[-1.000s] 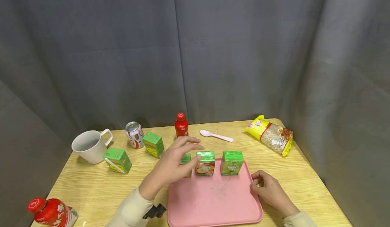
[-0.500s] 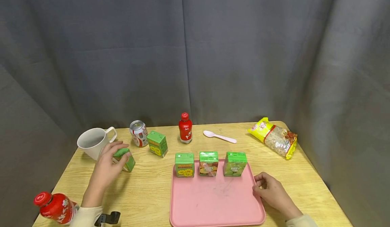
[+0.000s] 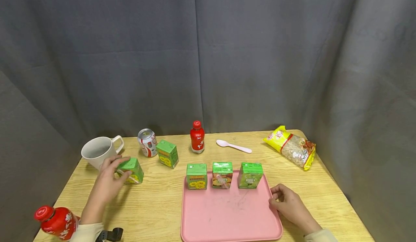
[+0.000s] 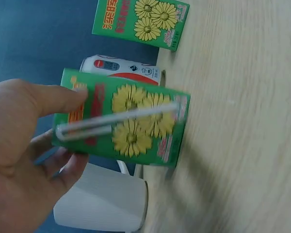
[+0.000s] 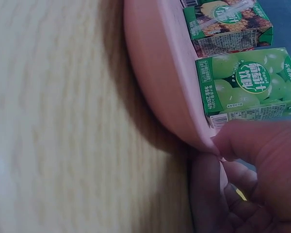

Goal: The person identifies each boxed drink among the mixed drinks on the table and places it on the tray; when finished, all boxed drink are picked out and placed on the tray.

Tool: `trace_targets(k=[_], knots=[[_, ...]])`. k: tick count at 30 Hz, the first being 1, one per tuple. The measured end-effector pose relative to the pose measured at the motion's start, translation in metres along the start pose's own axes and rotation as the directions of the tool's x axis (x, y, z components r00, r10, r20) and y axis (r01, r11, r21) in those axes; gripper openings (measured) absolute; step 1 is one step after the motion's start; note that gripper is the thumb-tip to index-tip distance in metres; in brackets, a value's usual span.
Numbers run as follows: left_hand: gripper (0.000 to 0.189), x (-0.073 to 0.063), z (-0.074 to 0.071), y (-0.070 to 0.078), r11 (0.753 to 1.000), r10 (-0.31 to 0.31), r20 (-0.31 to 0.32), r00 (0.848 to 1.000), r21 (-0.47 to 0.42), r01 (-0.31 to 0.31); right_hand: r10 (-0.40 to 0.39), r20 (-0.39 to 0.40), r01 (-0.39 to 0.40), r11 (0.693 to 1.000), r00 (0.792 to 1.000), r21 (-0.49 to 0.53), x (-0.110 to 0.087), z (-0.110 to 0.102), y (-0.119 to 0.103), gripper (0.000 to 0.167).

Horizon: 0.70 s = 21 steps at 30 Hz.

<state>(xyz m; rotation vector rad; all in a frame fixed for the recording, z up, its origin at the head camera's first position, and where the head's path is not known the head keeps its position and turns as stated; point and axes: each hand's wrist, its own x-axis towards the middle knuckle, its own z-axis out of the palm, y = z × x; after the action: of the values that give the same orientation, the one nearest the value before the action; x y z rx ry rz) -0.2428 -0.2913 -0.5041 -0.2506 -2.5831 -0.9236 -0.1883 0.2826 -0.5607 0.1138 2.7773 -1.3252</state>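
At the left of the table my left hand (image 3: 108, 180) grips a green drink carton (image 3: 135, 173) with yellow flowers. In the left wrist view my thumb lies on the front of this carton (image 4: 145, 104), by its white straw, with fingers at its side. My right hand (image 3: 289, 204) pinches the right rim of a pink tray (image 3: 230, 216), thumb on top in the right wrist view. Along the tray's far edge stand three upright cartons: a flower carton (image 3: 196, 177), a pineapple carton (image 3: 222, 176) and a grape carton (image 3: 250, 176).
Behind my left hand are a white mug (image 3: 99, 150), a soda can (image 3: 147, 143) and another flower carton (image 3: 167, 154). Farther right are a small red bottle (image 3: 197, 137), a pink spoon (image 3: 234, 146) and a yellow snack bag (image 3: 292, 147). Another red bottle (image 3: 60, 222) leans at front left.
My left hand has moved left from above the tray to the flower carton beside the mug and now grips it. The right hand stays at the tray's rim.
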Motion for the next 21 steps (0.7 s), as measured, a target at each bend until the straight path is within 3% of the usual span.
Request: trace_targets(k=[4,8,11,15,21], knots=[[0.05,-0.0032,0.0024,0.0018,0.997,-0.075,-0.057,0.996,0.023,0.076,0.003,-0.001,-0.003,1.0,1.0,-0.02,-0.0004,0.0,0.0001,0.026],[0.048,-0.0058,0.0038,0.0017,0.997,-0.075,-0.092,0.993,0.0,0.076,0.0,-0.003,0.0,1.0,1.0,-0.017,-0.0002,0.0009,0.0013,0.026],[0.045,-0.0059,0.0035,-0.0015,0.991,-0.078,-0.056,0.995,-0.111,0.071,0.001,-0.005,-0.001,1.0,1.0,-0.001,-0.0005,0.0018,0.0024,0.026],[0.038,-0.005,-0.0002,-0.0042,0.952,-0.104,0.033,0.994,-0.287,0.109,0.001,-0.009,-0.001,1.0,1.0,0.001,-0.0003,0.002,0.0032,0.027],[0.035,-0.0046,-0.0022,-0.0065,0.94,-0.127,0.099,0.987,-0.306,0.152,0.0,-0.008,0.0,1.0,1.0,0.014,-0.0003,0.0011,0.0006,0.027]])
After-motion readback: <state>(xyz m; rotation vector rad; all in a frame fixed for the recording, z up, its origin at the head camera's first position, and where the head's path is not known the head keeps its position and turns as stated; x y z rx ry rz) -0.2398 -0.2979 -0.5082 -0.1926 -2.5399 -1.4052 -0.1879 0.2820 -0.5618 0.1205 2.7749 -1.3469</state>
